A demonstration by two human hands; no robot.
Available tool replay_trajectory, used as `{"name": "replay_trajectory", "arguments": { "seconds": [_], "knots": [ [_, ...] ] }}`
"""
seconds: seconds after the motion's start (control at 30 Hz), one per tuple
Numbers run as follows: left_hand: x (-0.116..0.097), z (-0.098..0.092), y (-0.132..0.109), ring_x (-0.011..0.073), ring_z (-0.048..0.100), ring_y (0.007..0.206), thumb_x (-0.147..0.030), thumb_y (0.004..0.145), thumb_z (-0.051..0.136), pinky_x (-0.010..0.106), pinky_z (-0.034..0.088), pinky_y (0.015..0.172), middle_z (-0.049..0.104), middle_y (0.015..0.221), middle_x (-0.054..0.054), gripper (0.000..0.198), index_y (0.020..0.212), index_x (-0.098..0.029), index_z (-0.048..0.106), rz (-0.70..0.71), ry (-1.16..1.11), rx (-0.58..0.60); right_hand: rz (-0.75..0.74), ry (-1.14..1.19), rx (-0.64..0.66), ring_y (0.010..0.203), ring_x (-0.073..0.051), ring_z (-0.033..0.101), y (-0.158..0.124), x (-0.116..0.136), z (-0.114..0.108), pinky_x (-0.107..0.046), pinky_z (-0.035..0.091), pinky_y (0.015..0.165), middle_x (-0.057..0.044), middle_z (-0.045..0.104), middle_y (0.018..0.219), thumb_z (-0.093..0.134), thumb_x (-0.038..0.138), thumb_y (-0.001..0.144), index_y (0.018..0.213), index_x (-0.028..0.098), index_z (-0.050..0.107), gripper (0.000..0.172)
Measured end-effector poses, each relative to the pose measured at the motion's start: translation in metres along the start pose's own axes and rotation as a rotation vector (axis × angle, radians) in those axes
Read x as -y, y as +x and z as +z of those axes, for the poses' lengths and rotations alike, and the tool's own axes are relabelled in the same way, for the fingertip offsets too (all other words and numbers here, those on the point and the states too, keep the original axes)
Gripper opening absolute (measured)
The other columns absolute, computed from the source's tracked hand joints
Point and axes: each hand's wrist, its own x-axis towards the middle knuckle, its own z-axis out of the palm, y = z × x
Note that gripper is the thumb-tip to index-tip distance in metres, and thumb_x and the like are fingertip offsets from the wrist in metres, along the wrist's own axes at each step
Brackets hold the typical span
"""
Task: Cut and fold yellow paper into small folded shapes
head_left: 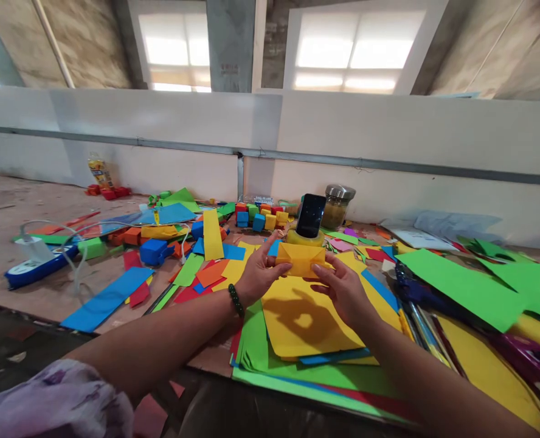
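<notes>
Between both hands I hold a folded piece of yellow paper (300,260), shaped like a small flat box with creased ends. My left hand (263,271) pinches its left end, thumb on the near face, index finger pointing away. At the right end, my right hand (343,286) grips it with the thumb in front and the fingers behind. Under the hands lies a yellow sheet (292,340), on a stack of coloured paper with a green sheet (256,353) showing. A phone (311,216) leans upright on a yellow roll (306,238) just beyond the folded paper.
Small folded paper boxes (258,222) in several colours stand at the back. Left are a blue paper strip (108,298) and a power strip (42,264) with cables. A lidded jar (338,207) stands behind the phone; green sheets (464,289) and pens (418,319) lie right.
</notes>
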Motion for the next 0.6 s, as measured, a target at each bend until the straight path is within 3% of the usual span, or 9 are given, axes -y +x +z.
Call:
{"name": "replay_trajectory", "arguments": {
  "seconds": [0.1,0.2,0.3,0.4,0.6],
  "knots": [
    [0.001,-0.001,0.001,0.0094,0.059,0.059,-0.04,0.061,0.083,0.021,0.045,0.058,0.072,0.077,0.002,0.083,0.134,-0.015,0.053,-0.052,-0.032,0.042,-0.024,-0.051,0.035,0.071,-0.015,0.07,0.001,-0.001,-0.001,-0.022,0.056,0.058,-0.005,0.074,0.094,0.08,0.044,0.066,0.096,0.019,0.068,0.042],
    [0.002,-0.003,0.002,0.011,0.062,0.064,-0.043,0.06,0.084,0.019,0.044,0.056,0.072,0.083,0.006,0.057,0.104,-0.012,0.067,-0.096,-0.012,0.063,-0.106,-0.099,0.058,0.076,-0.018,0.069,-0.001,0.0,0.0,-0.028,0.061,0.062,-0.005,0.074,0.092,0.08,0.047,0.065,0.094,0.018,0.068,0.043],
    [0.002,-0.005,0.001,0.0098,0.06,0.06,-0.046,0.059,0.083,0.018,0.044,0.054,0.07,0.076,0.005,0.047,0.086,-0.01,0.069,-0.127,0.035,0.057,-0.162,-0.159,0.053,0.065,-0.018,0.068,-0.003,0.001,0.003,-0.03,0.061,0.054,-0.004,0.072,0.081,0.08,0.051,0.063,0.089,0.017,0.066,0.044],
    [0.001,-0.007,0.001,0.0114,0.062,0.062,-0.047,0.059,0.084,0.022,0.051,0.057,0.069,0.079,0.005,0.049,0.087,-0.01,0.069,-0.18,0.009,0.099,-0.164,-0.199,0.05,0.053,-0.015,0.065,-0.003,0.0,0.002,-0.028,0.058,0.047,-0.002,0.069,0.071,0.08,0.05,0.064,0.082,0.017,0.063,0.041],
    [0.004,-0.012,0.003,0.011,0.063,0.06,-0.036,0.057,0.085,0.024,0.053,0.058,0.07,0.082,0.006,0.044,0.09,-0.011,0.07,-0.276,-0.139,0.149,-0.066,0.0,0.106,0.056,-0.014,0.066,0.001,-0.002,-0.006,-0.023,0.056,0.049,-0.002,0.07,0.078,0.08,0.033,0.064,0.088,0.018,0.071,0.03]
  ]
}}
